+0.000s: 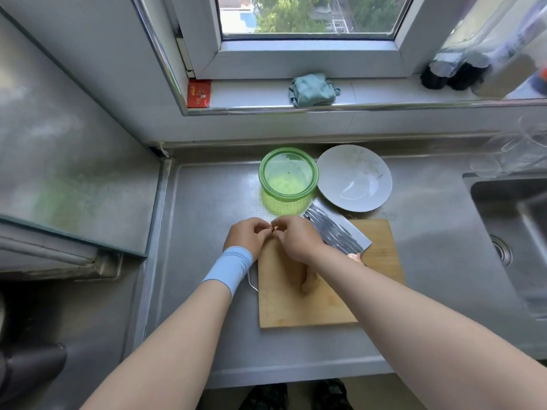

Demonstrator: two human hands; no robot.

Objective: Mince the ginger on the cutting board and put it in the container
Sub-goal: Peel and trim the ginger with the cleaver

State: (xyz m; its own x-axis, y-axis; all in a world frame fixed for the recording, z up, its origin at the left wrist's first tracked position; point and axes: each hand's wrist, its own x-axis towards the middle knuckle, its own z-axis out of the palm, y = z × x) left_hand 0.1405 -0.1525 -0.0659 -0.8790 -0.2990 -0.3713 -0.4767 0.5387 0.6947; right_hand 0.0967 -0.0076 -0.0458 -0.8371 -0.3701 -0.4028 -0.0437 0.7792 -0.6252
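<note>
My left hand [247, 236] and my right hand [296, 238] meet over the far left corner of the wooden cutting board [296, 306]. Their fingertips pinch a small piece of ginger [273, 229] between them. A larger lump of ginger [310, 284] lies on the board under my right forearm, partly hidden. The green see-through container [288, 174] stands just beyond my hands. A cleaver [337, 232] lies flat on the board's far right part, its blade reaching past the far edge.
A white plate [353, 177] sits right of the container. The sink [515, 232] lies at the right. A teal cloth [313, 88] and a red packet [199, 93] rest on the window sill. Glass panels lean at the left.
</note>
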